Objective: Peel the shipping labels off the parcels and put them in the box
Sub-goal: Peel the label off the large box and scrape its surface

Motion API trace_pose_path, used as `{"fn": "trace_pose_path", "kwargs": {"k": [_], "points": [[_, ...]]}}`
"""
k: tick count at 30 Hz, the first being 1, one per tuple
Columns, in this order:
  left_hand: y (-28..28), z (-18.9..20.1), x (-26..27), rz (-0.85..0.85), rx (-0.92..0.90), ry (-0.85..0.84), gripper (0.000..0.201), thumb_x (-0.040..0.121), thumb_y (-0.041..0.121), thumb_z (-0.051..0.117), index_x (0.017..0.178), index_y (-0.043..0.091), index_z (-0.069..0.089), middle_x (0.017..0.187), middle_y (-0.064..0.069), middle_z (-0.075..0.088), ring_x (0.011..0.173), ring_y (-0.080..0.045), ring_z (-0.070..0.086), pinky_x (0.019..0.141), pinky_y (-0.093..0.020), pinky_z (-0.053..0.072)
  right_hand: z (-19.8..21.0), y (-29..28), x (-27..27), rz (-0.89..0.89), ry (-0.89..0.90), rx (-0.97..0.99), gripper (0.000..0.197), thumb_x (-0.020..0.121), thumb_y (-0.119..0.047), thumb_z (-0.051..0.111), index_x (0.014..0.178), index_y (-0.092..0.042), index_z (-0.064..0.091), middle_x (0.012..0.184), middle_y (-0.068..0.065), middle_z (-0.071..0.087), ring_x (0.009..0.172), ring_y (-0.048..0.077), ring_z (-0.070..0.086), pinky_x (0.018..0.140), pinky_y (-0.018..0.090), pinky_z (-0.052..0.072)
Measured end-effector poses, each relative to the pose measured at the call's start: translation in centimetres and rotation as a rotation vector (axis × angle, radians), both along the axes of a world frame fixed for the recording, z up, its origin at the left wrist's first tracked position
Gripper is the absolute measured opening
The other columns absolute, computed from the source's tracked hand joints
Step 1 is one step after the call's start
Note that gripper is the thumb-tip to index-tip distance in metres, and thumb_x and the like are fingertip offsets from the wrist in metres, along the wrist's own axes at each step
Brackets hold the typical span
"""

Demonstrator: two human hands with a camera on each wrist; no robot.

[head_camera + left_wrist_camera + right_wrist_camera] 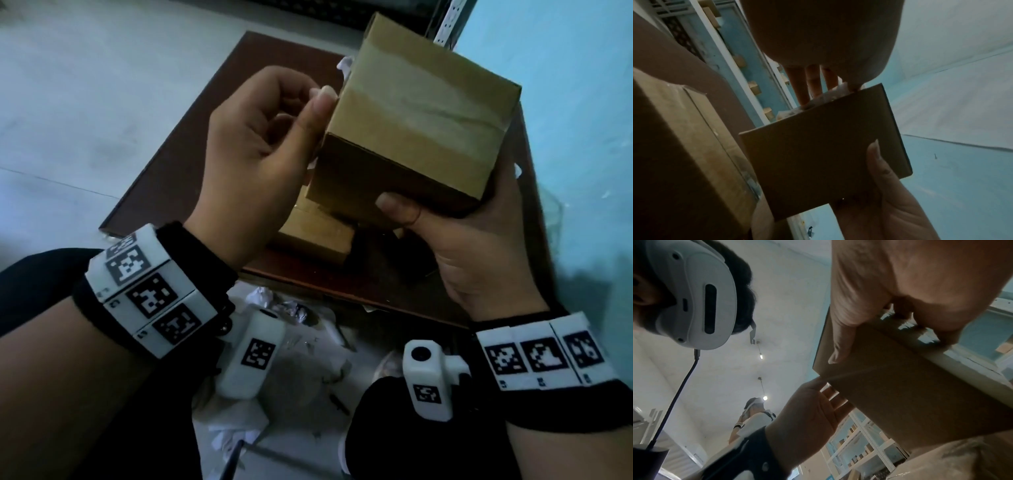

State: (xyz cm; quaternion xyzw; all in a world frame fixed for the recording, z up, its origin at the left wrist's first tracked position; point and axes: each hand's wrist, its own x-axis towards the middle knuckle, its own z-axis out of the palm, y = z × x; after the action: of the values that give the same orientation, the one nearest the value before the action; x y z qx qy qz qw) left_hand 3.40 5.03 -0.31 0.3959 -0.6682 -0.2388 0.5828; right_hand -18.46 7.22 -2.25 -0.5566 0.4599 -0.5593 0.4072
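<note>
- Right now, the peel is on: the right hand (479, 246) cradles a small brown cardboard parcel with a band of glossy tape (414, 113) from below, thumb pressed on its near face, raised above the dark brown board (191, 147)
- The left hand (260, 147) is at the parcel's left side, thumb and fingers pinching a torn white shipping label (830, 95) at its edge (the left wrist view shows it crumpled, partly lifted)
- Next, I'd judge, a steady pull along that face while the right hand braces
- A second tan taped parcel (315, 236) waits on the board underneath; crumpled white paper scraps (284, 308) lie nearer the person, but I can't make out the collecting box
</note>
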Motion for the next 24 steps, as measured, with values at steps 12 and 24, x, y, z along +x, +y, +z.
{"fn": "trace_pose_path", "kwargs": {"k": [12, 24], "points": [[0.5, 1.0, 0.0, -0.010, -0.204, -0.118, 0.018, 0.105, -0.004, 0.049, 0.118, 0.008, 0.047, 0.116, -0.012, 0.064, 0.112, -0.017, 0.069, 0.090, -0.026, 0.057, 1.3, 0.7, -0.9, 0.025, 0.251, -0.117, 0.126, 0.072, -0.035, 0.098, 0.169, -0.013, 0.021, 0.165, 0.001, 0.038, 0.153, 0.011, 0.040, 0.121, 0.032, 0.045], [1.8, 2.7, -0.6, -0.053, 0.216, 0.171, 0.013, 0.104, 0.019, 0.055, 0.103, 0.013, 0.067, 0.107, -0.023, 0.071, 0.099, -0.045, 0.068, 0.083, -0.066, 0.057, 1.1, 0.3, -1.6, -0.074, 0.290, -0.284, 0.127, 0.062, -0.028, 0.108, 0.161, -0.002, 0.032, 0.161, 0.015, 0.043, 0.150, 0.026, 0.046, 0.121, 0.050, 0.046]]}}
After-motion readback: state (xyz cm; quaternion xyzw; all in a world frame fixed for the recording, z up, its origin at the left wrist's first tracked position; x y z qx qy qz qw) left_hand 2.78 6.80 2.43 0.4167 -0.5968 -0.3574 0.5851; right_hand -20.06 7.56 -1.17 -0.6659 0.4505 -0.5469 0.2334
